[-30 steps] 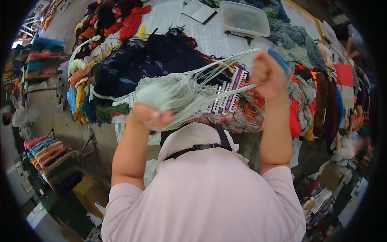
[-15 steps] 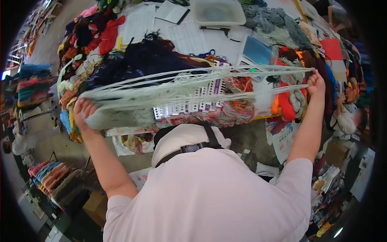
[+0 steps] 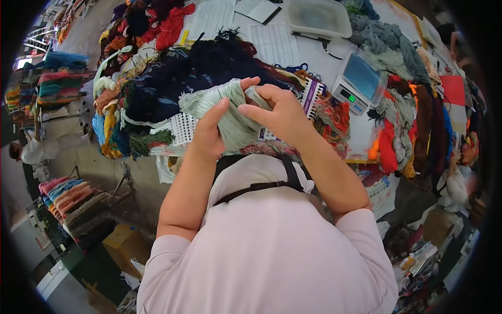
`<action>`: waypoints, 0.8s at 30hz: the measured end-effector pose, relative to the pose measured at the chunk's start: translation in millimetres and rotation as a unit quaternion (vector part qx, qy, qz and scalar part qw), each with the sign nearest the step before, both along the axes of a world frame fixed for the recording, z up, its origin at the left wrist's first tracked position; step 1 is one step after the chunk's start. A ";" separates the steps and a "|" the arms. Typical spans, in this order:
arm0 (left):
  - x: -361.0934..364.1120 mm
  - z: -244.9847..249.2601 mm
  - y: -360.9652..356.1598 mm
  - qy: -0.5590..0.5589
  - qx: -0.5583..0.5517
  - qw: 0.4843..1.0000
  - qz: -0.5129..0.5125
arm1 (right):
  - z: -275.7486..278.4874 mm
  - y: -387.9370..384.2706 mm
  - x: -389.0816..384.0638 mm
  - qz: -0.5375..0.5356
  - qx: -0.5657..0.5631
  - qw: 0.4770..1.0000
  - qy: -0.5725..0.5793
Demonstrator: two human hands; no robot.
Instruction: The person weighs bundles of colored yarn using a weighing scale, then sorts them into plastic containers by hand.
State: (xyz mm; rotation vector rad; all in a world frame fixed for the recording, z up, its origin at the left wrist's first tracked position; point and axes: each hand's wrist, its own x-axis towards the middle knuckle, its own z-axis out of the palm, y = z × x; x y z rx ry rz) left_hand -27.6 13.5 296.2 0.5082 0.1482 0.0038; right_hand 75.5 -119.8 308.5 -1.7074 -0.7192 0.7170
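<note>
Left side: one mixed-colour yarn heap [image 3: 111, 63] is seen, its strands too tangled to be counted; beside it dark navy yarn [image 3: 178, 78] is spread.
Left hand [image 3: 212, 125]: raised from a bent elbow, thumb laid along the near face of the yarn, fingers wrapped behind.
Pale green skein [image 3: 232, 123]: one, held bunched between both hands, above the near edge of the table.
Far middle: two printed sheets [image 3: 272, 47] and one notebook [image 3: 256, 10] are laid out; their writing is too small to be read.
Right hand [image 3: 280, 112]: turned inward, a loop of the skein pinched between thumb and curled fingers.
Right side: one clear tub [image 3: 319, 20] is placed far; one scale [image 3: 355, 81] is set nearer, its green digits unreadable.
</note>
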 end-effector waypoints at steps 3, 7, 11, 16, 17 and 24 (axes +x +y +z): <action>-1.4 8.8 -3.1 0.008 0.013 1.000 0.009 | -0.1 3.4 -1.6 -0.012 0.027 0.994 0.109; -7.8 1.7 2.2 0.017 0.036 0.998 0.054 | -6.0 2.0 -5.8 0.002 0.093 0.985 0.143; -10.6 -5.0 3.1 0.034 0.017 0.998 0.053 | 5.8 2.6 -8.7 -0.016 0.071 0.963 0.259; -11.6 -0.2 2.3 0.021 0.018 0.996 0.088 | -3.6 6.5 -12.7 -0.062 0.101 0.988 0.095; -12.0 1.7 3.1 0.021 0.017 0.995 0.092 | -1.0 6.3 -13.7 -0.058 0.100 0.989 0.095; -7.9 11.1 7.6 -0.030 0.071 0.991 0.110 | 11.6 5.2 -18.1 -0.003 0.138 0.961 0.240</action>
